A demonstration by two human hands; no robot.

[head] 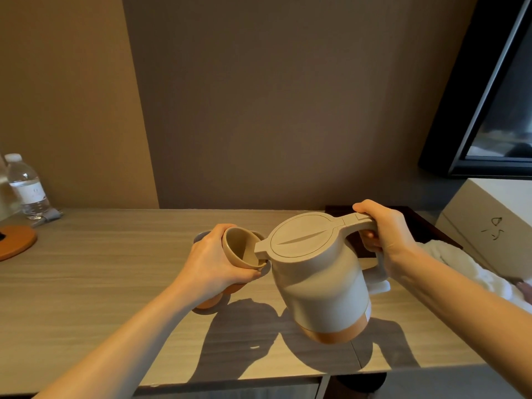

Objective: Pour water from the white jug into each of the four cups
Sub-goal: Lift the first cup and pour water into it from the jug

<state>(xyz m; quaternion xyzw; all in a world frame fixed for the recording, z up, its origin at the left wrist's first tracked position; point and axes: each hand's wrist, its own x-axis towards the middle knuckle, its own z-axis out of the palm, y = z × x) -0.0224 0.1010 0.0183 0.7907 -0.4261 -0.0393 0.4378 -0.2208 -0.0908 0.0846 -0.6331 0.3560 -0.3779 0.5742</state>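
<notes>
Above the wooden counter, my right hand grips the handle of the white jug, lid closed, orange band at its base, tipped left so its spout sits at the rim of a cup. My left hand wraps that small beige cup, tilted with its mouth toward the spout. Parts of other cups show behind and under my left hand, among them an orange base; their number cannot be told.
</notes>
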